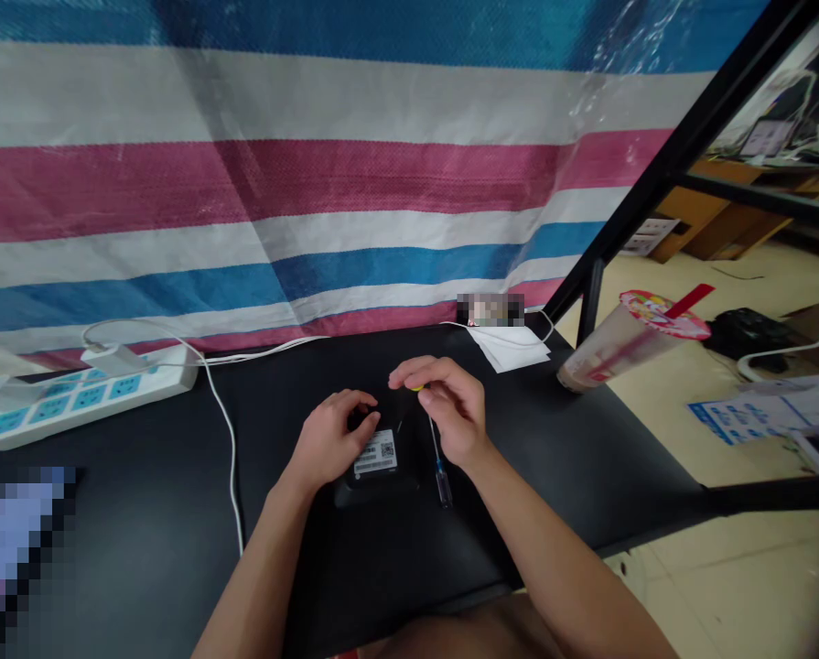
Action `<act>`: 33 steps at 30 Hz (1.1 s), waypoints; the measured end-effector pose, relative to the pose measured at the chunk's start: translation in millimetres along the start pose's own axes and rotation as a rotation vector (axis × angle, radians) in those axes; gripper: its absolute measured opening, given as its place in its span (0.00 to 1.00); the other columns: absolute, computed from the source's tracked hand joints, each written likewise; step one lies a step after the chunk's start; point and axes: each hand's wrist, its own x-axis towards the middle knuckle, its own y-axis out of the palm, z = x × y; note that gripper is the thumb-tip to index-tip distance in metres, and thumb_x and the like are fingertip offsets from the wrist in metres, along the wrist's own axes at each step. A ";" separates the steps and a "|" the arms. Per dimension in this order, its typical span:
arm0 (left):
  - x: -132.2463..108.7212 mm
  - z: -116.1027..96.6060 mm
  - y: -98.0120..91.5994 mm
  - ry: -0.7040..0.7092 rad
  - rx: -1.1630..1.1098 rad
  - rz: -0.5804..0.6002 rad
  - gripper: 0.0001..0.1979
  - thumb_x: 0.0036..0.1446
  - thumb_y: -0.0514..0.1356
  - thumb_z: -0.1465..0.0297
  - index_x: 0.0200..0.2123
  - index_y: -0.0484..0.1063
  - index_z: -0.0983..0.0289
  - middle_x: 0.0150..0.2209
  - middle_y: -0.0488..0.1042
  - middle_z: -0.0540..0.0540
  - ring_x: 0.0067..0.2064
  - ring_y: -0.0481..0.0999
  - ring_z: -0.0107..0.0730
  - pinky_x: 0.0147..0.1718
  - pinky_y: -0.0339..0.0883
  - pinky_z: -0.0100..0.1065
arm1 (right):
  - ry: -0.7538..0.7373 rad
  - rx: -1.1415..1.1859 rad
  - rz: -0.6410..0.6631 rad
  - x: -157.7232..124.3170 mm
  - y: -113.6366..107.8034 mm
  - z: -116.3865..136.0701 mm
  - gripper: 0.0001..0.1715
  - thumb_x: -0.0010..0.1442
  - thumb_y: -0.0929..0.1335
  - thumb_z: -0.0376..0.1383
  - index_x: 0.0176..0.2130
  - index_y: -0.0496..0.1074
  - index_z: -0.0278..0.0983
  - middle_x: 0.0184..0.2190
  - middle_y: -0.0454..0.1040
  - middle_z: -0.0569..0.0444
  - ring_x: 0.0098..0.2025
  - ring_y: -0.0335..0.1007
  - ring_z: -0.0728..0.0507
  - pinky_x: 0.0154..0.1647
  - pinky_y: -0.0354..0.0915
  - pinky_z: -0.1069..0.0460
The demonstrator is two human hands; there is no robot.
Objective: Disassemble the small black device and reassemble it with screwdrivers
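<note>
A black device (409, 478) with a white label (376, 452) bearing a QR code and barcodes lies on the black table. My left hand (333, 437) grips its left and far side, fingers curled and thumb beside the label. Above the device's far right corner, my right hand (456, 407) pinches a small yellow-ended thing (417, 388); my fingers hide most of it. A screwdriver (443, 485) with a thin metal shaft and a dark, see-through handle lies right of the device, its upper end partly below my right hand.
A white power strip (86, 395) with plugs stands at the left, its white cable (231, 448) crossing the table. White paper (511, 346) lies at the back right. A sealed drink cup (615, 340) with a red straw stands near the right edge. A striped sheet (313, 183) hangs behind.
</note>
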 end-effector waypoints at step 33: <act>-0.7 2.0 0.9 0.001 -0.024 0.003 0.10 0.68 0.61 0.62 0.48 0.78 0.58 0.44 0.80 0.53 0.46 0.79 0.38 0.48 0.69 0.39 | -0.118 -0.157 -0.059 -1.5 1.3 -2.5 0.10 0.61 0.76 0.34 0.44 0.78 0.43 0.42 0.76 0.51 0.45 0.76 0.42 0.47 0.73 0.44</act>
